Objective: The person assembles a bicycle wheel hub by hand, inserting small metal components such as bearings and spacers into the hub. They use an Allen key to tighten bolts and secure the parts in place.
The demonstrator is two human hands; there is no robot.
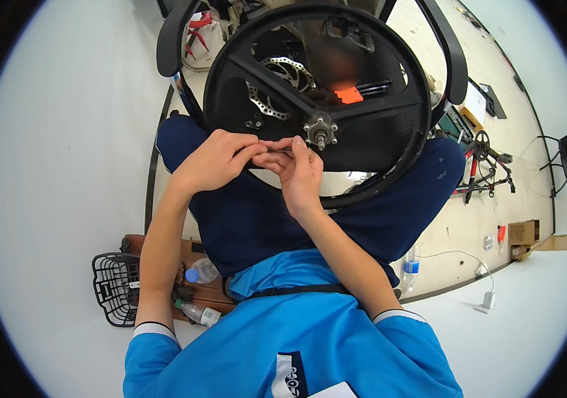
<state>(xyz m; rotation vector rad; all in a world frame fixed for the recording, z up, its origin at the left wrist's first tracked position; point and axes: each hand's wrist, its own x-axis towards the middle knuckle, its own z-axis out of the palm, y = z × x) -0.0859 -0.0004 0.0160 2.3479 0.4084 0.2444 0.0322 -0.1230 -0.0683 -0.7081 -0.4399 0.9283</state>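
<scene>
My left hand (215,161) and my right hand (301,178) meet over the near part of a black spoked wheel (267,71). Pinched between their fingertips is a small thin dark piece (279,150); its exact kind is too small to tell. Just beyond my right fingers is the wheel's metal hub (321,130), with an axle end sticking up and several bolts around it. The wheel lies flat over a black chair seat, close to my knees. Through its openings show a silver brake disc (268,110), small dark parts (255,124) and an orange piece (348,95).
Black chair armrests (454,66) flank the wheel. To the right, a red and black bike frame (479,166), a cardboard box (523,232) and a water bottle (411,268) are on the floor. At left are a black wire basket (114,288) and plastic bottles (205,270).
</scene>
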